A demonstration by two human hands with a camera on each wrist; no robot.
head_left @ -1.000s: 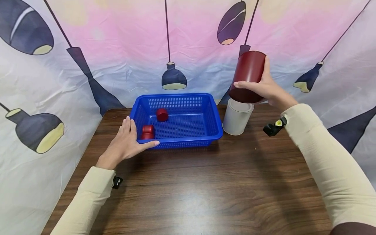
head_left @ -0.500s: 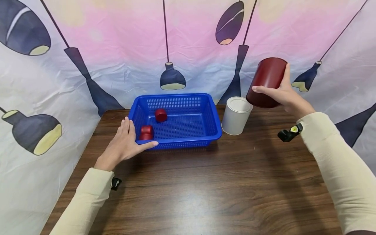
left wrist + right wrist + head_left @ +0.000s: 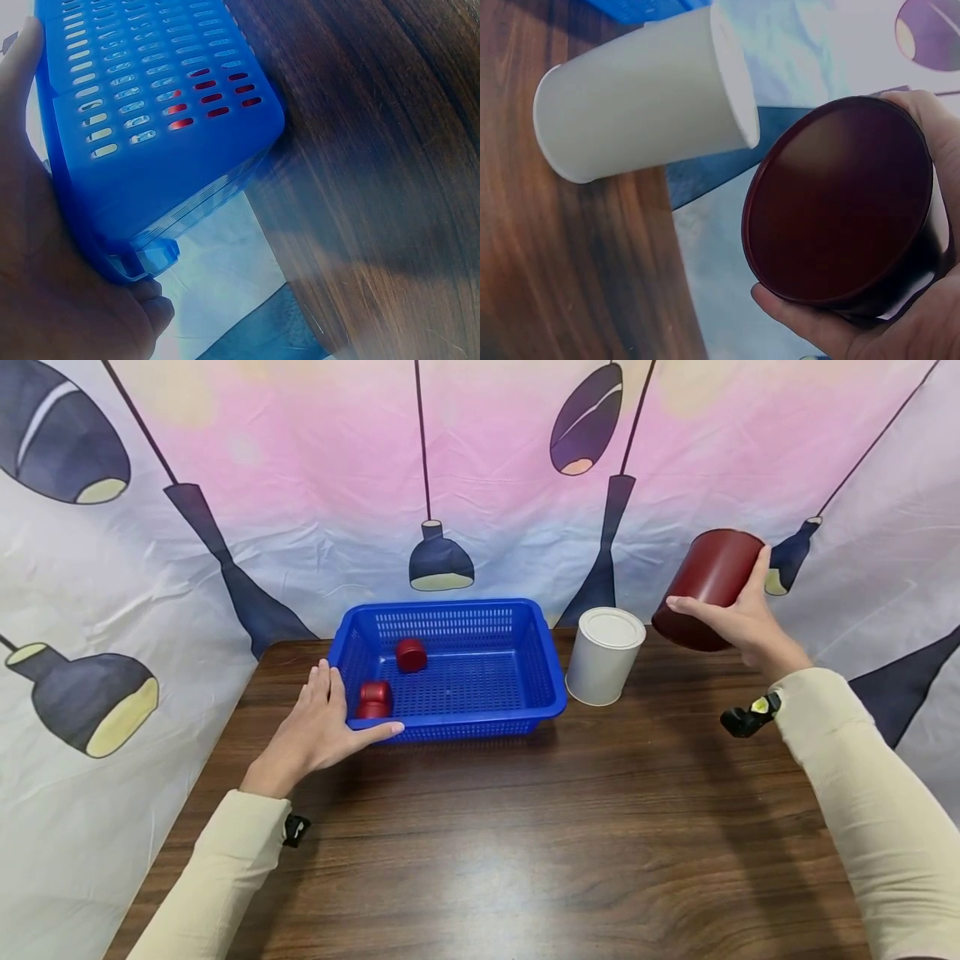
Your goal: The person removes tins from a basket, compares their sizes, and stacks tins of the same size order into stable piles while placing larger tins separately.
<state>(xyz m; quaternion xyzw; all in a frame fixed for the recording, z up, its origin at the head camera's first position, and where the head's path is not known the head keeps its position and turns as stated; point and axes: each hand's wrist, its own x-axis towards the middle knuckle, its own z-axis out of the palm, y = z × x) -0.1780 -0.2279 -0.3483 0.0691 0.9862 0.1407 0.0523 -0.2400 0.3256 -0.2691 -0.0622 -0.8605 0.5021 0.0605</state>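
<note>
My right hand (image 3: pixel 757 622) grips a dark red cylindrical can (image 3: pixel 712 585), tilted and raised above the table's back right part. Its flat round end (image 3: pixel 836 202) faces the camera in the right wrist view. Just left of it a white lidded can (image 3: pixel 606 656) stands upright on the table. My left hand (image 3: pixel 311 727) rests on the front left corner of a blue plastic basket (image 3: pixel 450 720), fingers straight along the left rim and thumb along the front rim. Inside the basket lie small red round pieces, one (image 3: pixel 411 655) toward the back and others (image 3: pixel 375 697) by the left corner.
The brown wooden table (image 3: pixel 480 843) ends at the back against a cloth backdrop (image 3: pixel 315 560) printed with hanging lamps. The white can stands close to the basket's right side. Basket and cans are all near the table's back edge.
My right hand has carried the red can rightward, away from above the white can, and then lowered it a little. The left hand stays on the basket corner.
</note>
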